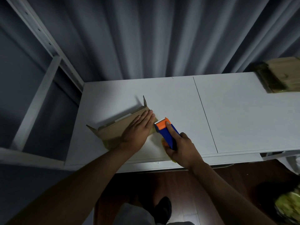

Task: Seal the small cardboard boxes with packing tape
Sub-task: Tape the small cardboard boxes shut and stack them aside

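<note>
Head view, my left hand (pixel 138 129) flat on the cardboard box (pixel 113 129) at nine o'clock on the white surface (pixel 243 111), my right hand (pixel 181 148) wrapped around the tape dispenser (pixel 165 130) just beside the box at its three o'clock side.

A white tabletop (pixel 235 111) carries a small cardboard box (pixel 113 129) near its left end and flattened cardboard (pixel 282 75) at the far right.

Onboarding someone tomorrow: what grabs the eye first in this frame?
The blue-and-orange tape dispenser, gripped by the right hand mid-table. Just left of it, the left hand presses flat on a small cardboard box whose end flaps stand open. A cardboard stack sits far right.
</note>
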